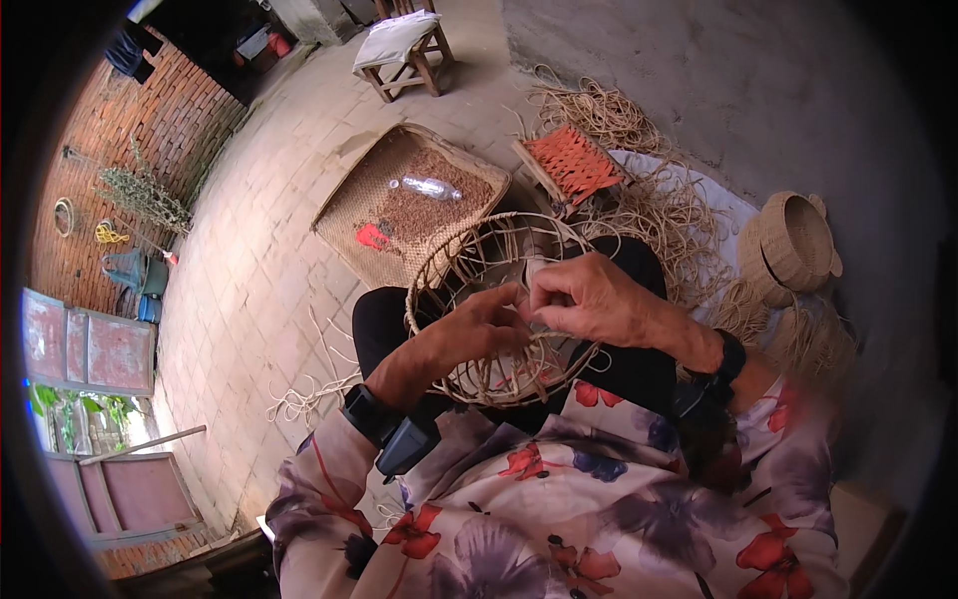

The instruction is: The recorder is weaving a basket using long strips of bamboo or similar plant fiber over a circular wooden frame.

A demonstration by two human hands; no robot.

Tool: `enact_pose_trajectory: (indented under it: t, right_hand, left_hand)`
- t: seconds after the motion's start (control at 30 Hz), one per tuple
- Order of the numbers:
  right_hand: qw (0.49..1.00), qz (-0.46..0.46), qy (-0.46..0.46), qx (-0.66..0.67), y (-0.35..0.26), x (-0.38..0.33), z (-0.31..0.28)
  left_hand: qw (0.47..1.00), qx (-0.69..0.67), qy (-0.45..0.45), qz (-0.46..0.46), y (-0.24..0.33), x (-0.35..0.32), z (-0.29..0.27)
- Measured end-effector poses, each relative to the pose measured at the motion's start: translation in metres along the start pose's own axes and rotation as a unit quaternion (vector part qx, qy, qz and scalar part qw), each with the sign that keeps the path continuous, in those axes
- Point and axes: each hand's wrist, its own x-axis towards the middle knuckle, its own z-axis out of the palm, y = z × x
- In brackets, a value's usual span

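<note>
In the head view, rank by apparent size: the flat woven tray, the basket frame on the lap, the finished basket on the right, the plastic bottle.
1. Flat woven tray
2. Basket frame, nearly as large but closer to the camera, so unsure
3. Finished basket
4. Plastic bottle

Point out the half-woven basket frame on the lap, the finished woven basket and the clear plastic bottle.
Half-woven basket frame (pixel 469 262): head view, on its far rim.
Finished woven basket (pixel 798 240): head view, on its inner wall.
Clear plastic bottle (pixel 429 187): head view, on its body.
</note>
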Motion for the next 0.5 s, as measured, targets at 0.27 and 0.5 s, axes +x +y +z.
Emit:
enact_pose_trajectory:
  t: [0.27,0.5]
  right_hand:
    - [0.977,0.049,-0.118,-0.168,-0.028,0.002,0.009]
    - [0.944,-0.004,-0.152,-0.292,-0.034,0.019,0.012]
  left_hand:
    - [0.995,-0.054,-0.083,-0.012,-0.014,0.012,-0.01]
    - [0.975,-0.194,-0.112,-0.003,-0.02,0.021,-0.008]
